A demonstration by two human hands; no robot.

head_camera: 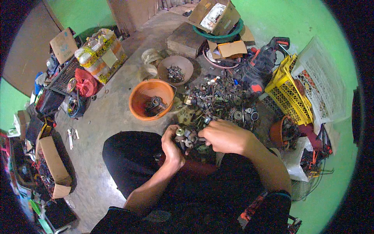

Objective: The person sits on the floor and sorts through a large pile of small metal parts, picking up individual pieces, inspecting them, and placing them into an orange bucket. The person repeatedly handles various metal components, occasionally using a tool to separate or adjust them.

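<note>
My left hand [171,147] is cupped around a cluster of small metal parts [187,139], one with a round brass-coloured end [180,132]. Close on its right is my right hand [223,135], its fingers curled around a dark metal piece [201,139] that reaches toward the cluster. The palm side of this hand is hidden, so the piece's full shape cannot be told. Just beyond both hands, a wide heap of mixed bolts, fittings and metal hardware [216,96] spreads over the concrete floor. An orange bucket [135,101] with a few metal parts inside stands ahead of the left hand.
Behind the bucket is a round bowl [189,65] of small hardware. Yellow [287,90] and white plastic crates [321,84] lean at the right, near a small orange pot [276,134]. Cardboard boxes [55,161] line the left. A wooden block [184,41] sits farther back.
</note>
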